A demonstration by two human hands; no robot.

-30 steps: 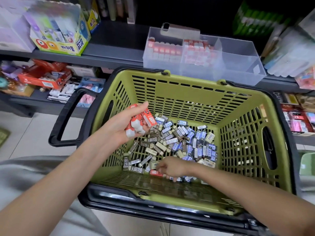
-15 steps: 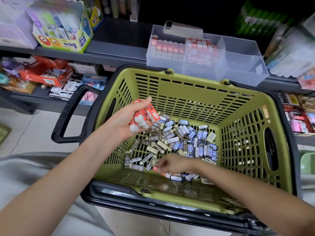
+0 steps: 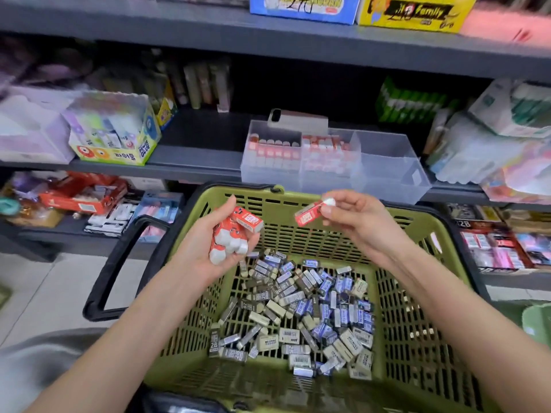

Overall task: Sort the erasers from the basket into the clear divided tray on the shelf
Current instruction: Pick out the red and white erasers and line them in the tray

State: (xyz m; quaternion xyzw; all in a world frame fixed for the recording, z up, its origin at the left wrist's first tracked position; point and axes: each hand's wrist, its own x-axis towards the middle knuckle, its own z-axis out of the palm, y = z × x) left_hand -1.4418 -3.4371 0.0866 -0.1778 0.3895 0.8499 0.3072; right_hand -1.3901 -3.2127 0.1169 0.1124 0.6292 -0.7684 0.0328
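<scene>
A green basket [image 3: 414,347] holds a heap of grey, blue and cream erasers [image 3: 301,311]. My left hand [image 3: 208,248] grips a bunch of red-and-white erasers [image 3: 234,236] above the basket's left side. One red eraser [image 3: 308,214] is pinched by my right hand [image 3: 354,222] over the basket's far rim. Behind them the clear divided tray [image 3: 387,177] stands on the shelf; red erasers fill its left and middle compartments, and its right compartment looks bare.
A yellow glue box [image 3: 116,150] stands left of the tray on the same shelf. Wrapped packs [image 3: 489,150] crowd the right. The basket's black handle [image 3: 119,263] juts left. Lower shelves carry more stationery boxes.
My right hand rose out of the eraser heap holding one red eraser and now sits near the far rim. My left hand lifted slightly with its bunch. The view tilted up toward the shelves.
</scene>
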